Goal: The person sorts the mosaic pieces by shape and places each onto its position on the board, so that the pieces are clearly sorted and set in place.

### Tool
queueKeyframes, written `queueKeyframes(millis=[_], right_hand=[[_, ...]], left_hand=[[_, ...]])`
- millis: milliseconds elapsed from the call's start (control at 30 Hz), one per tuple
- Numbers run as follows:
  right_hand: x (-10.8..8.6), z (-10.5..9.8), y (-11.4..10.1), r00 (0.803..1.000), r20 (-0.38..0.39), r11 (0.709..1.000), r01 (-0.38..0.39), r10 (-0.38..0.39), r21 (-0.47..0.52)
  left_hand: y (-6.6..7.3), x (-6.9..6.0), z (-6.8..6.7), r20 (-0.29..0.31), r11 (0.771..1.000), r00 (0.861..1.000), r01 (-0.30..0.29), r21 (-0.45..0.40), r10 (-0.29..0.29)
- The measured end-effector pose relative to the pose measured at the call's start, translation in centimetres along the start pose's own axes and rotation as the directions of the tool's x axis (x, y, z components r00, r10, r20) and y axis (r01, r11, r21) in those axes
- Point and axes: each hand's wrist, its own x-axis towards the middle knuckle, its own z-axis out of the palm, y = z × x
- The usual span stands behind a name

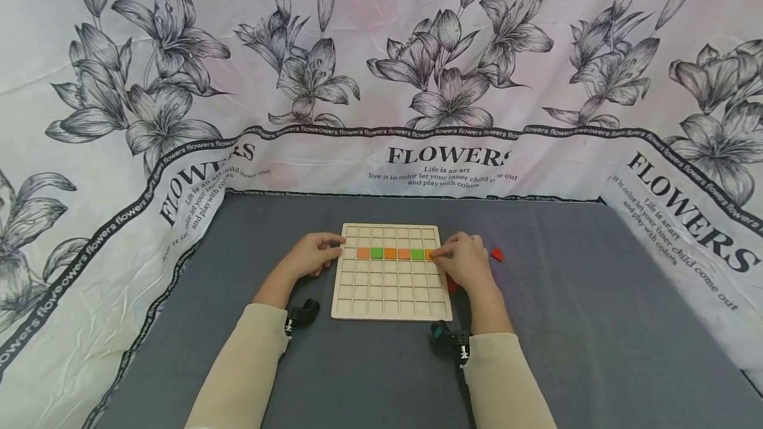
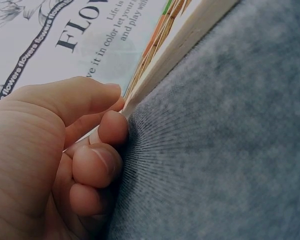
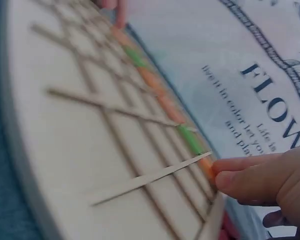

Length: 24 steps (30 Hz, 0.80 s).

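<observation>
A pale wooden grid board [image 1: 390,290] lies on the grey cloth. One row near its far side carries several square tiles in salmon, green [image 1: 377,253] and orange, side by side. At the board's left edge, my left hand [image 1: 308,255] holds the rim between thumb and forefinger, the other fingers curled beneath. My right hand [image 1: 467,262] pinches an orange tile [image 3: 208,169] at the right end of that row, touching the board's surface. The fingertips cover part of this tile in the head view.
A red piece [image 1: 497,254] lies on the cloth right of my right hand. More red [image 1: 452,285] shows beside the board's right edge, partly hidden by the hand. A flower-printed white cloth [image 1: 441,164] rises behind the table [image 1: 369,376] and along its sides.
</observation>
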Motion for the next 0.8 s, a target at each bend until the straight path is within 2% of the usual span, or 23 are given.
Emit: queueKeyframes(millis=[100, 167, 267, 333, 367, 433, 500, 567, 600, 667, 800], right_hand=[[0.1, -0.6, 0.6, 0.999, -0.035, 1.0, 0.024, -0.024, 0.016], [0.1, -1.1, 1.2, 0.997, -0.076, 0.999, 0.016, -0.014, 0.032], [-0.1, -1.8, 2.2, 0.987, -0.137, 0.996, -0.079, 0.084, 0.043], [-0.3, -2.1, 2.9, 0.962, -0.18, 0.979, -0.198, 0.205, 0.054], [-0.4, -2.3, 3.2, 0.941, -0.201, 0.963, -0.263, 0.271, 0.065], [-0.7, -2.6, 3.7, 0.885, -0.24, 0.917, -0.389, 0.399, 0.092], [-1.0, -2.7, 4.1, 0.826, -0.263, 0.867, -0.481, 0.499, 0.133], [-1.3, -2.8, 4.4, 0.787, -0.269, 0.831, -0.537, 0.555, 0.145], [-1.3, -2.8, 4.6, 0.776, -0.268, 0.82, -0.554, 0.571, 0.144], [-1.4, -2.8, 4.8, 0.765, -0.265, 0.809, -0.572, 0.586, 0.139], [-1.3, -2.7, 5.1, 0.766, -0.274, 0.812, -0.57, 0.581, 0.125]], left_hand=[[0.0, 0.0, 0.0, 0.002, 1.0, 1.0, -0.001, 0.007, 0.001], [0.0, -0.1, 0.1, 0.001, 1.0, 1.0, 0.004, 0.008, -0.004], [0.0, -0.1, 0.1, -0.003, 1.0, 1.0, 0.012, 0.009, -0.012], [0.0, -0.1, 0.0, -0.006, 1.0, 1.0, 0.012, 0.009, -0.011], [0.0, -0.1, 0.0, -0.006, 1.0, 1.0, 0.009, 0.01, -0.009], [0.0, -0.1, 0.0, -0.005, 1.0, 1.0, 0.004, 0.013, -0.004], [0.0, 0.0, 0.0, -0.003, 1.0, 1.0, -0.001, 0.014, 0.001], [0.0, 0.0, 0.0, -0.002, 1.0, 1.0, -0.001, 0.014, 0.001], [0.0, 0.0, 0.0, -0.002, 1.0, 1.0, -0.001, 0.014, 0.001], [0.1, -0.1, 0.0, -0.001, 1.0, 1.0, 0.0, 0.015, 0.0], [0.3, -0.2, 0.0, -0.001, 1.0, 1.0, 0.003, 0.012, -0.003]])
